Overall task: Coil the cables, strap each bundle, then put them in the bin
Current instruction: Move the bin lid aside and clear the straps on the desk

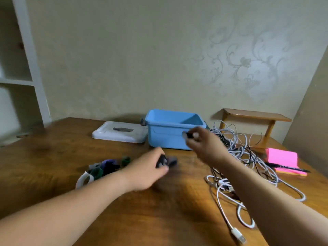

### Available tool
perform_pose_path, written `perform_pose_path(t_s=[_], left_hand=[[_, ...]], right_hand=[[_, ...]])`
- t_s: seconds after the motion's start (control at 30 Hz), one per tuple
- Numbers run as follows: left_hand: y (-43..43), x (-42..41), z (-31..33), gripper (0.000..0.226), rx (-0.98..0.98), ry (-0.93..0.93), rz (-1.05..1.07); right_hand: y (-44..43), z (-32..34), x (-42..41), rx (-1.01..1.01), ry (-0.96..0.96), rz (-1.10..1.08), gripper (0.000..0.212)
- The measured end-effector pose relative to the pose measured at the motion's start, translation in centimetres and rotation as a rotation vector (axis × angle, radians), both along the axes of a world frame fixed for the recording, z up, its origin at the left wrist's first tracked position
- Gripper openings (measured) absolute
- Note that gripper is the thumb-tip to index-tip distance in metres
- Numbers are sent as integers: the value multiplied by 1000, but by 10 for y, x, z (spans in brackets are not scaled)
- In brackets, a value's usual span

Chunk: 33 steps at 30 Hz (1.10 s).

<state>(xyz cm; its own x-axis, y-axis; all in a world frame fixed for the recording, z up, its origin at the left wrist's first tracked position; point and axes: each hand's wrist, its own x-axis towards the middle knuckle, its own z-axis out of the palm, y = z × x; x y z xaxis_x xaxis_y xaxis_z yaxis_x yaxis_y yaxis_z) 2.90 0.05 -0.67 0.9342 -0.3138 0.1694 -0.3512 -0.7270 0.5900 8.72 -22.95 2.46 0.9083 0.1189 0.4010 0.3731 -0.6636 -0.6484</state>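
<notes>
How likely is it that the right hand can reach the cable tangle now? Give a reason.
Probably yes: the right hand is beside the cable tangle, nothing between, though it pinches a small dark item.

Light: dim, warm; paler patch on patterned beige wallpaper (248,68), upper right.
Shadows: soft, on glossy brown wooden table (53,153).
Blur: motion smear on left hand (147,169) and right hand (200,141); overall softness.
Distortion: white shelf frame (30,59) leaning at left edge.
</notes>
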Motion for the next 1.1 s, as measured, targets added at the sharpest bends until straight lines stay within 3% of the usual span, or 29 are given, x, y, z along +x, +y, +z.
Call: perform_pose_path(t_s=[0.1, 0.23, 0.3, 0.53, 0.63, 0.73, 0.93, 1.1], left_hand=[[5, 27, 19, 22, -229, -68, 199], [4, 77, 58, 31, -310, -261, 287], [0, 111, 76, 29, -282, -325, 314], [-21, 189, 94, 29, 67, -296, 221], [-29, 202, 91, 42, 191, -238, 197], [-28, 204, 88, 61, 158, -174, 204], [-21, 166, 68, 45, 84, -222, 301], [-31, 101, 37, 38, 67, -259, 258]], right_hand=[[11, 41, 44, -21, -203, -128, 20], [19, 53, 108, -321, -18, -96, 30], [20, 51, 120, -386, 72, -37, 32], [-7, 46, 115, -217, -100, -101, 30], [-24, 38, 111, -206, -118, -119, 27], [-36, 34, 107, -206, -125, -140, 28], [-37, 28, 80, -269, -99, -166, 30], [-32, 15, 33, -289, -94, -169, 34]])
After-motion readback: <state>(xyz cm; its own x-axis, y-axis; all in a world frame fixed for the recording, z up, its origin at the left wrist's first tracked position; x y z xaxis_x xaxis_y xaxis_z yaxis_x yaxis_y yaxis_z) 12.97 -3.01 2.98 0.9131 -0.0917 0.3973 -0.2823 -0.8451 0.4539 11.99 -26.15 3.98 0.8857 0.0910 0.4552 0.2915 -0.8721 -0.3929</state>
